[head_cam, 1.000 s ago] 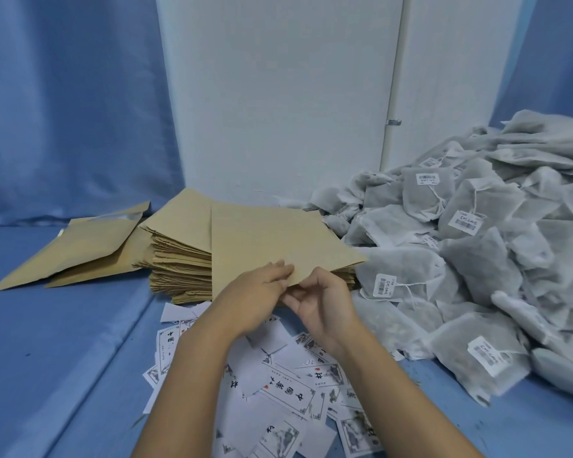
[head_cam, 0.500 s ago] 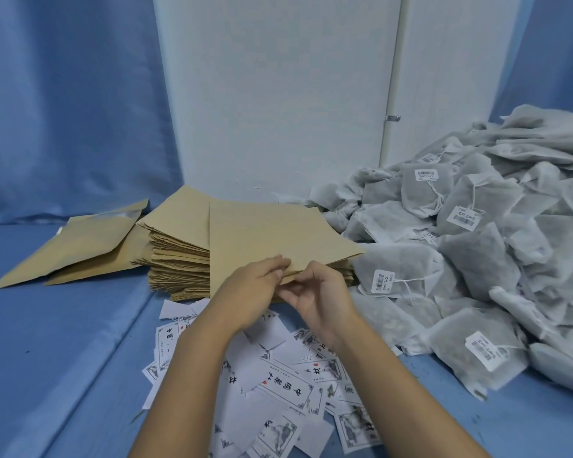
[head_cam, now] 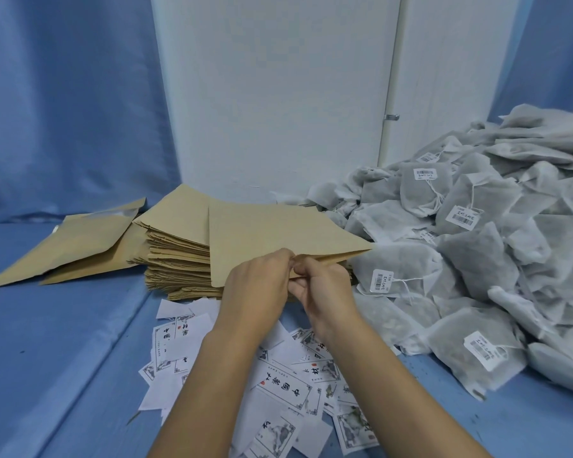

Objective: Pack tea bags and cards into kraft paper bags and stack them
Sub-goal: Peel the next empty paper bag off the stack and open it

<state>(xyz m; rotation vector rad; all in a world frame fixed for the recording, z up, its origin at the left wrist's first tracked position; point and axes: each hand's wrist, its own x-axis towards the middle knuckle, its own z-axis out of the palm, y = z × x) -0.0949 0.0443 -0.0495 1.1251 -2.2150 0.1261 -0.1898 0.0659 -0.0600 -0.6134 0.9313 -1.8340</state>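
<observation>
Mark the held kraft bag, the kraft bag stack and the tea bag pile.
held kraft bag [head_cam: 278, 233], head view, middle of its flat upper face.
kraft bag stack [head_cam: 176, 259], head view, layered left side edges.
tea bag pile [head_cam: 477, 256], head view, one grey bag mid-pile.

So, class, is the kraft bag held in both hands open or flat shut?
Barely open: the left hand and right hand pinch the near edge of the kraft bag, where its two layers part slightly.
</observation>
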